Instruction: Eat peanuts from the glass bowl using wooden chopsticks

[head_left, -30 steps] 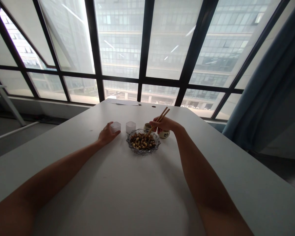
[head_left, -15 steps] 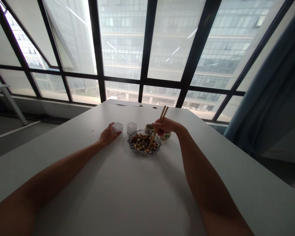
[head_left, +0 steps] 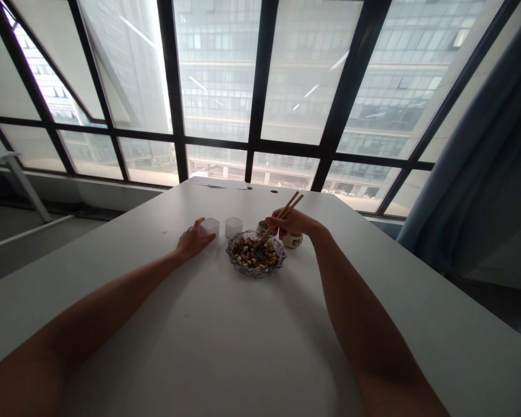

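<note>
My right hand [head_left: 285,222] is closed around a pair of wooden chopsticks [head_left: 289,207]. Their tips reach down into a clear, scallop-edged glass bowl [head_left: 256,271] that holds a mix of nuts and dark seeds [head_left: 255,253]. Whether the tips pinch a piece is too small to tell. My left hand [head_left: 194,238] wraps round the side of a small translucent plastic cup [head_left: 211,227] standing on the table. Beside it stands a second cup of the same sort [head_left: 234,226]. Behind the bowl is a small ceramic cup [head_left: 263,226], partly hidden; another, with dark lettering [head_left: 293,241], sits under my right hand.
All of this stands on a long white table [head_left: 252,336]. Paper sheets [head_left: 217,183] lie at its far end, near two dark round holes [head_left: 274,191]. Large windows rise beyond, and a blue curtain [head_left: 455,174] hangs at the right.
The chopsticks have tilted lower, and their tips have shifted left and up, toward the middle and back of the bowl. My left hand stays at the plastic cup.
</note>
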Demonstrator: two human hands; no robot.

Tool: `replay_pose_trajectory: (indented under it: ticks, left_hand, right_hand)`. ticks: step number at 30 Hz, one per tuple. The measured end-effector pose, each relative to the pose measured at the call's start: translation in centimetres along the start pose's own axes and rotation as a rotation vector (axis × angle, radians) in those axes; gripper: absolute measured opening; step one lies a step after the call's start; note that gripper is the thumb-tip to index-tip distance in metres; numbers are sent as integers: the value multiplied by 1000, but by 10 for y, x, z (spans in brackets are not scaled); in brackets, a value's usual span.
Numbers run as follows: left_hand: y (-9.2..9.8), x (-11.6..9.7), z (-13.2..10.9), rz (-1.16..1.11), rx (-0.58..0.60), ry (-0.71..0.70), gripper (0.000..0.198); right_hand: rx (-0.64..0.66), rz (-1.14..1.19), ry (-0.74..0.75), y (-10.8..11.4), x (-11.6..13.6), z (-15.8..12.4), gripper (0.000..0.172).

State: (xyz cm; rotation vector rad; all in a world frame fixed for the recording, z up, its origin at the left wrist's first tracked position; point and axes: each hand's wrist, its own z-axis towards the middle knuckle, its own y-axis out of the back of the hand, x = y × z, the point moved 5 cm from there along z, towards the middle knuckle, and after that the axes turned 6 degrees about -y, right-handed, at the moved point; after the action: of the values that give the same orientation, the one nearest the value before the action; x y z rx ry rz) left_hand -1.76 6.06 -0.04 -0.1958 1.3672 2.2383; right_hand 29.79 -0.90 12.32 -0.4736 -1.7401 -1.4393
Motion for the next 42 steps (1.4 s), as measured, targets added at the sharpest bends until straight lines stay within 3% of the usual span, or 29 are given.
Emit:
replay_pose_trajectory:
  ticks: [29, 38, 42]
  left_hand:
    - [4, -4, -2, -10, 30, 17, 79]
    - [2, 0, -1, -33, 10, 1, 78]
    - [5, -6, -2, -85, -45, -72, 81]
  right_hand:
    - [37, -37, -34, -12, 1, 7, 39]
    - [-12, 3, 35, 0, 3, 1, 39]
    - [-38, 40, 49, 7, 4, -3, 40]
